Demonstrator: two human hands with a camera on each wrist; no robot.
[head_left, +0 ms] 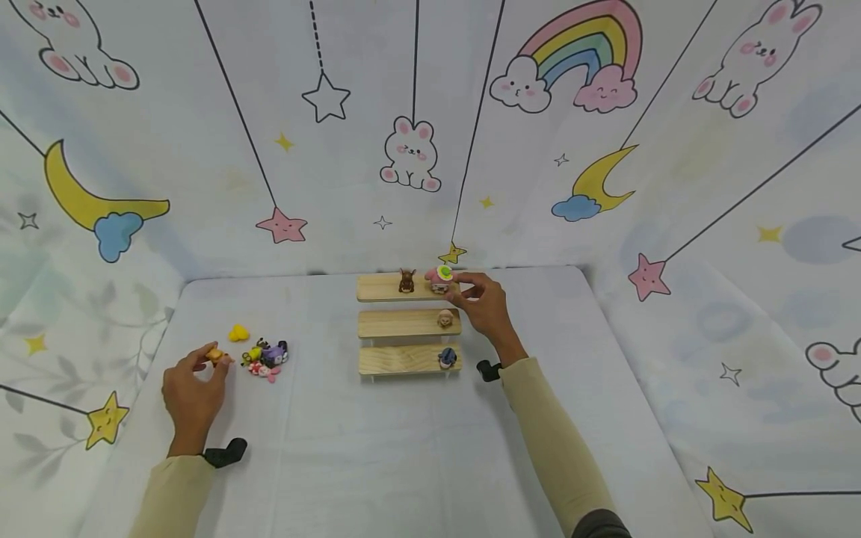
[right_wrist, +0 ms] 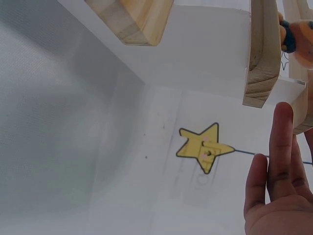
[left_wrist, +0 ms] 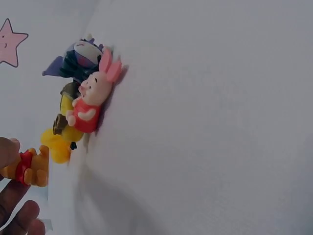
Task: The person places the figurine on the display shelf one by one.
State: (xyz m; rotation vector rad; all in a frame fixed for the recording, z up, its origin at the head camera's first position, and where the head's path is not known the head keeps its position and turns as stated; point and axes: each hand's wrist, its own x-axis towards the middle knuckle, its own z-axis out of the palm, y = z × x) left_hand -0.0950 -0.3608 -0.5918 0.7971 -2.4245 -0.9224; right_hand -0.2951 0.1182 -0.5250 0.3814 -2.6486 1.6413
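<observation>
My left hand (head_left: 195, 392) pinches a small orange bear figurine in a red shirt (left_wrist: 33, 167) between thumb and fingers, just above the table at left. Beside it lies a cluster of figurines: a piglet in red (left_wrist: 93, 105), a purple donkey (left_wrist: 84, 55) and a yellow one (head_left: 253, 354). At the top tier of a wooden stand, my right hand (head_left: 489, 308) pinches a pink figurine with a yellow-green round top (head_left: 440, 279) at the tier's right end. A brown figurine (head_left: 406, 281) stands to its left. The right wrist view does not show the pink figurine.
The three-tier stand has a middle tier (head_left: 397, 323) with a tan-brown figurine (head_left: 445, 319) and a bottom tier (head_left: 397, 361) with a dark blue one (head_left: 447, 359), both at the right end. A yellow piece (head_left: 238, 332) lies behind the cluster. Printed cloth (head_left: 350, 172) backs the white table.
</observation>
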